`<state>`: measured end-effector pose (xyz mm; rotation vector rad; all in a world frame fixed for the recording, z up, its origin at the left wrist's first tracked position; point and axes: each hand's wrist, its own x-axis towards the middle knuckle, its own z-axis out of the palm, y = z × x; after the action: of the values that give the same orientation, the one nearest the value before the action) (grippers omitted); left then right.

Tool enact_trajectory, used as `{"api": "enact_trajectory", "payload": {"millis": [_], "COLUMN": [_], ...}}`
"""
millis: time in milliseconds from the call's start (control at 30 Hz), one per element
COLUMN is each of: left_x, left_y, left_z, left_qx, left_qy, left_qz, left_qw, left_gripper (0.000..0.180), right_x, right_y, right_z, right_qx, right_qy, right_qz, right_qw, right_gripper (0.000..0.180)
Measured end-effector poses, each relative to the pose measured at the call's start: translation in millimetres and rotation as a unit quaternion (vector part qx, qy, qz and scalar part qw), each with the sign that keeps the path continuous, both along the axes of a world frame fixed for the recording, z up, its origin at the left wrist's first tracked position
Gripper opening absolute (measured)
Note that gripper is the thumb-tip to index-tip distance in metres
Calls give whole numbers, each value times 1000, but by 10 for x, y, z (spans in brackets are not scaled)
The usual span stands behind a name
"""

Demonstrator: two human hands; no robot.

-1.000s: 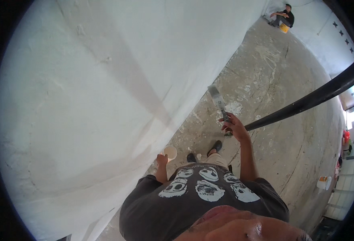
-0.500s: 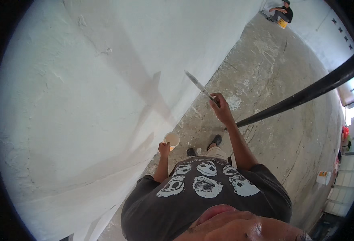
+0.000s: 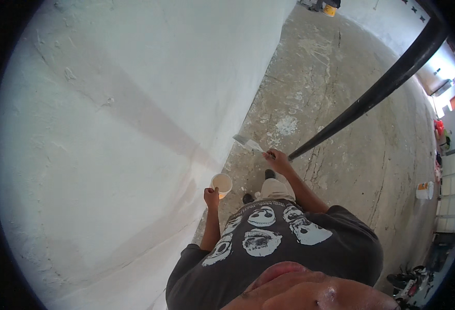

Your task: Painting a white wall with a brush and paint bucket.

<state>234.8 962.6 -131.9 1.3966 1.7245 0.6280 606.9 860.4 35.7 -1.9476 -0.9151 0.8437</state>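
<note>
My left hand (image 3: 212, 198) grips the rim of a small white bucket (image 3: 221, 183) with a touch of yellow low on its side. It hangs close to the foot of the white wall. The inside looks pale; how full it is I cannot tell. In my right hand (image 3: 279, 162) is a putty knife (image 3: 249, 143), fingers closed round its dark handle. Its wide, flat blade points up and left toward the wall and stands out against the floor, a little above the bucket.
The white wall (image 3: 108, 155) fills the left, with rough patches. A black pole (image 3: 367, 98) slants across the right. Stained concrete floor (image 3: 351, 170) carries a white splash. Farther off are a white bucket (image 3: 425, 190), a parked motorbike (image 3: 405, 284) and a person on a yellow bucket (image 3: 330, 10).
My right hand has come down and nearer to me, bringing the putty knife lower and turning its blade face into view. The left hand still holds the bucket. The view has shifted.
</note>
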Motion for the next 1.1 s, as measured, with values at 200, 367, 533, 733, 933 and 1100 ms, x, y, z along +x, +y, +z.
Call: {"api": "enact_trajectory", "payload": {"millis": [200,367,533,733,933,1100], "left_x": [69,298,483,1434,2285,2502], "left_y": [38,124,507,704,1101,1241], "left_z": [-31,65,-21,361,276,317], "left_qx": [16,36,10,28,4,21], "left_qy": [19,72,44,106,37,18], "left_qz": [9,11,65,46,53,55], "left_qw": [1000,997,997,993,998,998], "left_gripper": [33,32,32,32,31,30], "right_x": [273,600,1032,1682,2286,2139], "right_y": [126,775,1816,2666,2368,2714], "right_z": [13,577,883,-67,-1143,-245], "right_qx": [79,155,236,104,-74,-16], "right_qy": [16,11,7,-131,-153,-120], "right_qz": [-49,-90,-30,96,100,121], "right_qw": [996,984,971,981,980,985], "right_gripper": [37,28,28,32,36,36]}}
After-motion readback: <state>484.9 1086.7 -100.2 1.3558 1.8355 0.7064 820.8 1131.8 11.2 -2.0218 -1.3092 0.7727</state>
